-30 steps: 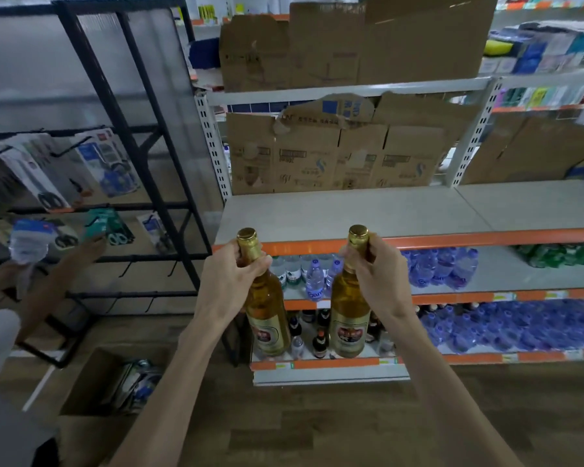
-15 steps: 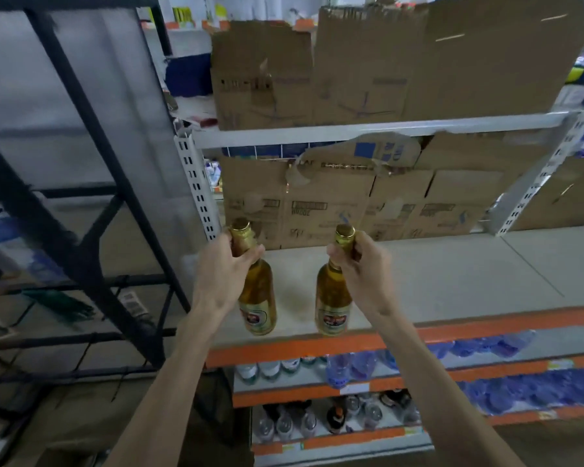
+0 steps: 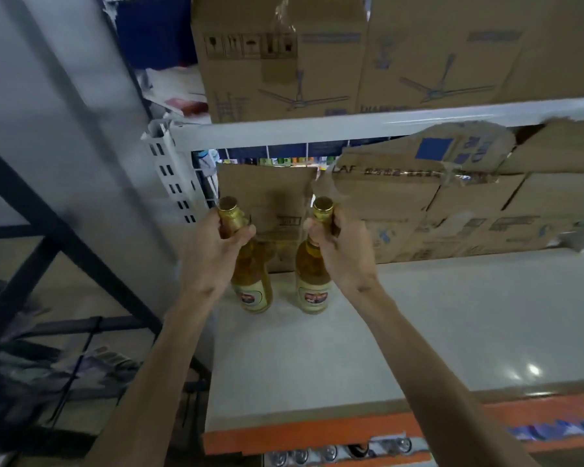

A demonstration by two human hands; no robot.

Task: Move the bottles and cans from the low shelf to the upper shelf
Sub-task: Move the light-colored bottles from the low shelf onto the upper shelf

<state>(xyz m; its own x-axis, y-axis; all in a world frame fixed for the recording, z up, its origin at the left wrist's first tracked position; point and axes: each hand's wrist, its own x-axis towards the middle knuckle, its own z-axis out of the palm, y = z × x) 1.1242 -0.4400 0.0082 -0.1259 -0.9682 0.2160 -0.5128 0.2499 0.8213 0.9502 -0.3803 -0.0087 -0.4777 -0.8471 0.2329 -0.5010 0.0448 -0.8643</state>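
**2 amber bottles at the back-left of the upper shelf, both held by the neck**

The left hand [image 3: 213, 254] is curled round the gold-foiled neck of the left bottle [image 3: 255, 294], thumb across the front, just under the cap. The right hand [image 3: 344, 251] grips the neck of the right bottle [image 3: 312, 291] in the same way, its fingers wrapped tight below the gold cap. Neither hand has any slack in it.

Both bottles stand upright and side by side, near each other but not touching, over the grey upper shelf [image 3: 418, 332]. They are at its left end, close to the white upright [image 3: 172, 176]. Their bases sit down at the shelf surface – whether they bear full weight on it cannot be told. Each carries a pale oval label with a red mark.

Just behind the bottles is a row of cardboard boxes [image 3: 418, 210], and more boxes [image 3: 317, 62] sit on the tier above. An orange front edge [image 3: 317, 433] runs along the shelf, with small bottle caps [image 3: 317, 455] showing below it. A black rack [image 3: 31, 214] stands to the left.
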